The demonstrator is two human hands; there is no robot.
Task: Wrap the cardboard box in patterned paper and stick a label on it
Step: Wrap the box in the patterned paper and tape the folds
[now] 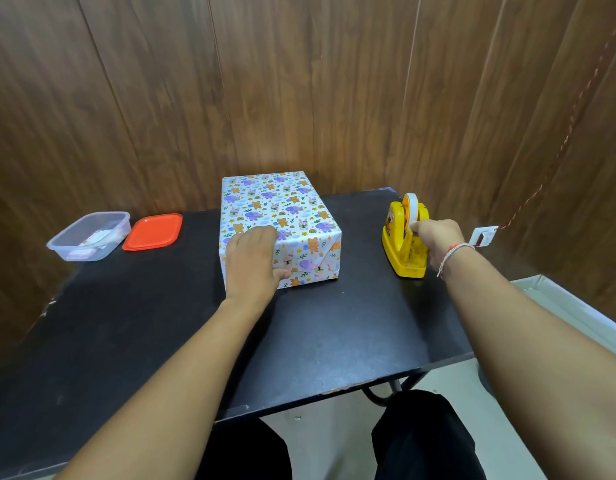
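The box (282, 209), covered in white paper printed with bears, elephants and rainbows, stands in the middle of the black table (351, 323). My left hand (252, 261) lies over its near left corner, fingers on top and thumb against the front face. At the right stands a yellow tape dispenser (401, 244) with a white tape roll (411, 207). My right hand (438, 239) is at the dispenser, its fingertips pinching the tape end by the roll.
At the far left sit a clear plastic container (88, 237) holding small paper pieces and its red lid (153, 231). A wood-panelled wall rises behind the table. A white box edge (569, 306) lies off the table's right side. My legs are below the near edge.
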